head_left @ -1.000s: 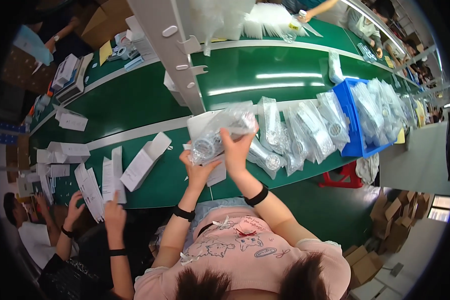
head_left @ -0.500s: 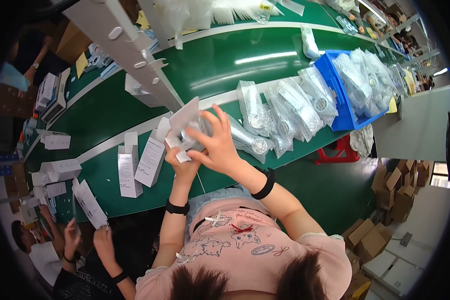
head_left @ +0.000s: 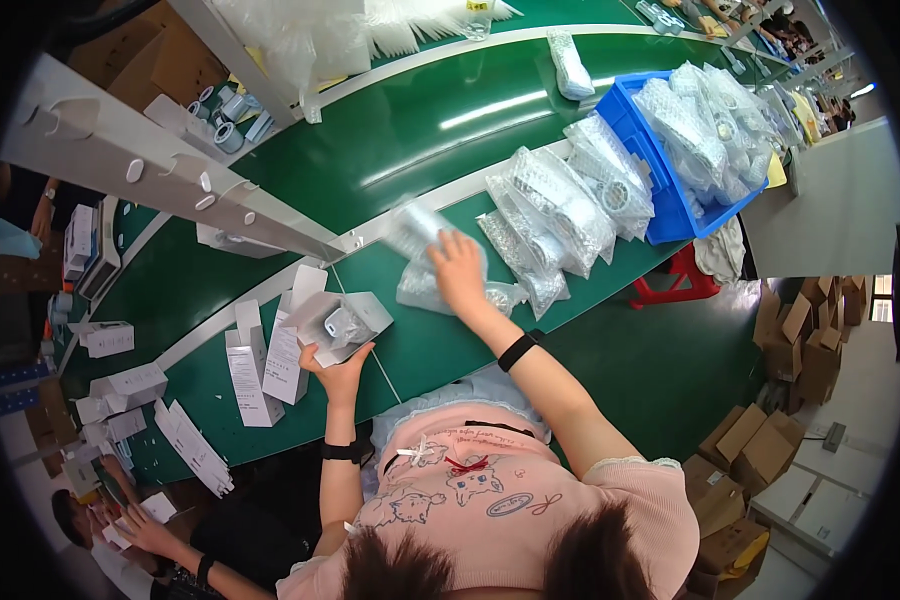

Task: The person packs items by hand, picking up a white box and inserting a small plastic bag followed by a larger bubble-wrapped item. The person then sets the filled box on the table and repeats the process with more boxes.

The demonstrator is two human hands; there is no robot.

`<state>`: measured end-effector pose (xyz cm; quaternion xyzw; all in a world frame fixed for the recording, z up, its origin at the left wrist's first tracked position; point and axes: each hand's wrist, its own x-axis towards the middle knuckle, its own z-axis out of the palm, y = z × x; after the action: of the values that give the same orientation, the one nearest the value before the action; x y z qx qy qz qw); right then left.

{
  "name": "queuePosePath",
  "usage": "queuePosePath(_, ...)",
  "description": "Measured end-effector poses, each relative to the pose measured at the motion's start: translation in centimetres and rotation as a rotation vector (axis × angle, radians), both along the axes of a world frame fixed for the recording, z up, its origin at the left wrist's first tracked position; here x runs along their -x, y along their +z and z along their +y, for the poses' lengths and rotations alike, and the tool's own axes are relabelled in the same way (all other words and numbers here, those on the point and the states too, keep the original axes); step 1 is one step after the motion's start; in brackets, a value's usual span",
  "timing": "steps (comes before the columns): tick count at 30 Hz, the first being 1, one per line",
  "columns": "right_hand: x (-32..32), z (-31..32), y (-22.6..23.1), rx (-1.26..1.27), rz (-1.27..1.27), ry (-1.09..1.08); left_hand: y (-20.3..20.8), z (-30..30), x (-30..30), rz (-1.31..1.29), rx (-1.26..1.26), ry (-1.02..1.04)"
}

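My left hand (head_left: 337,375) grips an open white carton (head_left: 365,322) from below, thumb on one side and fingers on the other. Inside the carton sits a white object (head_left: 345,325) in clear wrap. Across the bench, my right hand (head_left: 457,268) has its fingers over a bubble-wrapped package (head_left: 415,228), which is smeared by motion. Another bubble-wrapped item (head_left: 505,297) lies under and beside that wrist. Several more bubble-wrapped devices (head_left: 555,205) are heaped to the right, some showing round white ends.
A blue bin (head_left: 660,160) full of wrapped devices stands at the right. Two upright white cartons (head_left: 250,385) and flat cartons (head_left: 190,447) lie left. A metal post (head_left: 160,170) crosses the left. A co-worker's hand (head_left: 145,530) is at lower left; a red stool (head_left: 682,280) stands beyond the bench edge.
My right hand has left the carton and moved right onto a bubble-wrapped package. My left hand has lowered the carton slightly toward the bench. The co-worker's hands have moved down.
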<state>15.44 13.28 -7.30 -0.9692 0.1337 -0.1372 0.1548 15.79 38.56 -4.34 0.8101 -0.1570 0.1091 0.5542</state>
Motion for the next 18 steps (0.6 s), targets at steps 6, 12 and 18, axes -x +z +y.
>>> queuePosePath(6,1.0,2.6,4.4,-0.243,-0.004,0.33,0.3,0.6,0.0,-0.018,-0.083,0.049)
queuePosePath(12,4.6,2.0,3.3,0.006,0.035,0.671,2.3,0.3,0.5,-0.014,-0.133,0.032)
queuePosePath(18,2.2,-0.4,2.1,0.373,0.058,0.311,5.9,-0.3,3.1,-0.584,-0.399,0.189)
